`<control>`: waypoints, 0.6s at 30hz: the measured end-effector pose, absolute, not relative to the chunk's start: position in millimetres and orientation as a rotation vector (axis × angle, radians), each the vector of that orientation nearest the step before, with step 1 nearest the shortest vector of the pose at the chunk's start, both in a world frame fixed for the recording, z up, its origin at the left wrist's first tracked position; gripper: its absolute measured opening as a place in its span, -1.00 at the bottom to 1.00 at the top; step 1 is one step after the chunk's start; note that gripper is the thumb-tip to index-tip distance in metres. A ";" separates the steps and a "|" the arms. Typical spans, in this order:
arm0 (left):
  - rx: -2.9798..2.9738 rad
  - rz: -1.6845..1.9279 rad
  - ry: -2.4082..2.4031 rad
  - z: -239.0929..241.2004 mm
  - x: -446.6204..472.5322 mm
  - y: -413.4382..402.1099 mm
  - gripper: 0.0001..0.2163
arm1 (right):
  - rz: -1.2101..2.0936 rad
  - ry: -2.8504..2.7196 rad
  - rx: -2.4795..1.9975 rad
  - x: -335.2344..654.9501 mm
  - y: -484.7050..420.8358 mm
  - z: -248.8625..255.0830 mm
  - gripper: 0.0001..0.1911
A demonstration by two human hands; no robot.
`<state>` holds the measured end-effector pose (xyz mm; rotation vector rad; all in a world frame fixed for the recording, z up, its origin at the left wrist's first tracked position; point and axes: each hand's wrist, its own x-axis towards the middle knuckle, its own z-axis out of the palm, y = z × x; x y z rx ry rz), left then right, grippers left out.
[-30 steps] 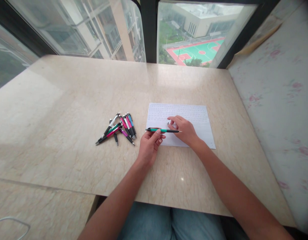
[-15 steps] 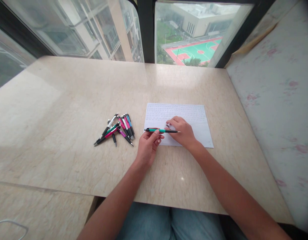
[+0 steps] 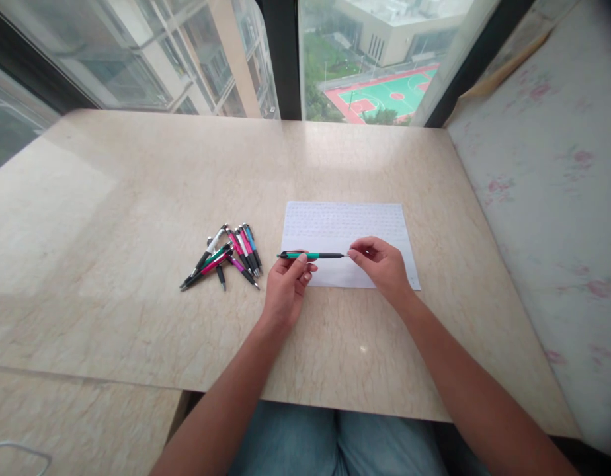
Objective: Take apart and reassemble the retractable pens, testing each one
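My left hand (image 3: 285, 281) pinches a green pen (image 3: 313, 255) with a black grip, held level above the lined paper (image 3: 335, 221). A thin refill sticks out of the pen's right end, with no silver cone around it. At that end, my right hand (image 3: 382, 264) has thumb and fingers closed on a small pen tip, mostly hidden by the fingertips. Left of my hands, a pile of pens (image 3: 223, 258) in pink, purple, blue, green and white lies on the tabletop.
The pale marble-patterned tabletop (image 3: 161, 178) reaches back to windows with a dark frame (image 3: 288, 66). A flowered wall (image 3: 533, 185) bounds the right side. On a lower-left ledge lies a white cable (image 3: 22, 448).
My right hand has moved right, from behind the pen to its refill end, bringing the small piece there. The left hand keeps the pen level. The view has shifted slightly.
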<state>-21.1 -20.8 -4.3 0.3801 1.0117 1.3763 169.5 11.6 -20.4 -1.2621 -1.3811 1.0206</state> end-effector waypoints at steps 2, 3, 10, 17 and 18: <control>0.381 1.387 1.024 -4.9 -22.0 -19.8 -0.80 | 1.075 -1.344 -1.211 168.9 11.8 -16.2 -0.80; 0.379 1.396 1.032 -5.1 -22.4 -19.3 -0.80 | 1.091 -1.325 -1.194 168.9 11.8 -13.9 -0.79; 0.396 1.431 1.036 -5.7 -22.2 -18.3 -0.79 | 1.055 -1.354 -1.169 169.1 6.8 -10.3 -0.85; 0.429 1.399 1.031 -6.2 -19.1 -19.7 -0.78 | 0.880 -1.567 -1.071 164.2 5.1 -9.7 -0.93; 0.431 1.396 1.026 -6.3 -19.0 -19.9 -0.78 | 0.868 -1.581 -1.073 163.8 4.7 -9.1 -0.93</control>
